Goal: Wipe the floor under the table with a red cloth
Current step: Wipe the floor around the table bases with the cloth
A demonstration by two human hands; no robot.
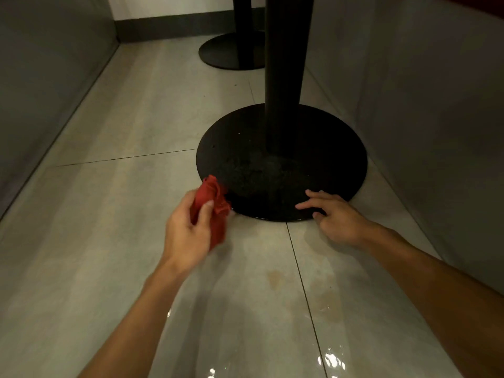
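A crumpled red cloth (215, 205) is gripped in my left hand (188, 233), just above the pale tiled floor (122, 214) at the near left rim of a round black table base (281, 159). The cloth's top end touches or overlaps that rim. My right hand (335, 216) is empty, fingers spread, with its fingertips resting on the base's near edge. A black table post (286, 72) rises from the base's middle. The table top is out of view.
A second black round base and post (234, 50) stands farther back. Grey panels (41, 91) wall in the floor on the left and right (436, 105). Brownish stains (275, 278) and wet shine mark the tiles near me.
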